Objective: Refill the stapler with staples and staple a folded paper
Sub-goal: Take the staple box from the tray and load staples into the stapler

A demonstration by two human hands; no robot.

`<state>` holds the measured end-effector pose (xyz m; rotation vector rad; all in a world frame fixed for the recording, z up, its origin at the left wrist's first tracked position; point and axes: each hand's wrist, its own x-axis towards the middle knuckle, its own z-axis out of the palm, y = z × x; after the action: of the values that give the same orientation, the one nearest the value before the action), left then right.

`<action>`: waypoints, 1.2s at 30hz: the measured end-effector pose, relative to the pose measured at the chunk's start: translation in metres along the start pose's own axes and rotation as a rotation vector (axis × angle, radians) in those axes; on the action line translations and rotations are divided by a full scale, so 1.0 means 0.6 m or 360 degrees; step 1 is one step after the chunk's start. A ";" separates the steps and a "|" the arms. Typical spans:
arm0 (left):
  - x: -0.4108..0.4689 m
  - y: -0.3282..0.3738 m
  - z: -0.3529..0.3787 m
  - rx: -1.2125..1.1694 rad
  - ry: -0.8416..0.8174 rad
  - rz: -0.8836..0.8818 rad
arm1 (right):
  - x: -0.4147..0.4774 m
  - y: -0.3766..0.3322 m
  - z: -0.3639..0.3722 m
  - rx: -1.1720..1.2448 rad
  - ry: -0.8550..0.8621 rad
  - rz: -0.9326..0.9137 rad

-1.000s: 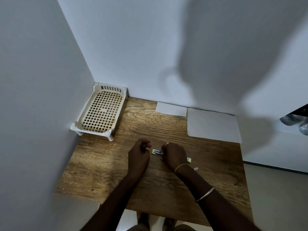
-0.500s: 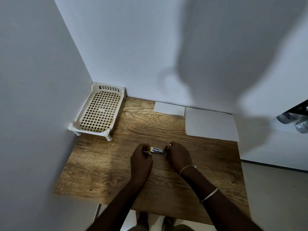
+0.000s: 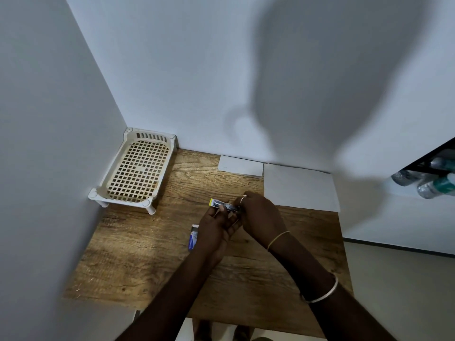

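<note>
Left hand: your left hand (image 3: 214, 230) grips the stapler (image 3: 222, 205) from underneath, fingers curled round its body and the thumb lying on top.
Right hand: your right hand (image 3: 258, 217) pinches the stapler's right end with its fingertips; the knuckles hide exactly what they touch there.
Stapler: it sits between your two hands over the middle of the tabletop (image 3: 147, 254), lying roughly level, with its yellow tip pointing toward the left edge. You cannot tell from here whether it is opened up.
Box of staples: the small box (image 3: 193, 238) lies flat on the tabletop, just beside your left hand and partly hidden by it, on the side of the left edge.
Paper: a small sheet (image 3: 240, 165) lies against the far edge near its middle; a large sheet (image 3: 299, 187) lies just beside it, filling the far right corner. Neither touches your hands.
Basket: a cream plastic basket (image 3: 152, 137) on short legs stands in the far left corner, against both walls.
Off the tabletop: some bottles (image 3: 428, 178) lie on a shelf beyond the right edge.
</note>
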<state>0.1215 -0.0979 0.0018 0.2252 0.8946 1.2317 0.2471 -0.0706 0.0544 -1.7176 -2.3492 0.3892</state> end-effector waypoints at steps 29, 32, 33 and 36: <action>0.002 0.014 0.034 -0.0138 -0.0074 0.0066 | -0.006 -0.008 -0.057 0.0483 0.0242 0.0050; 0.000 0.012 0.037 -0.0132 -0.0087 0.0053 | -0.005 -0.015 -0.057 0.0236 0.0150 -0.0054; 0.000 0.010 0.037 -0.0138 -0.0088 0.0051 | -0.005 -0.016 -0.058 0.0173 0.0146 -0.0078; 0.000 0.012 0.038 -0.0152 -0.0097 0.0074 | -0.004 -0.020 -0.060 0.0059 0.0156 -0.0126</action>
<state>0.1323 -0.0884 0.0207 0.2072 0.7800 1.3008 0.2484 -0.0729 0.0922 -1.5845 -2.3165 0.3256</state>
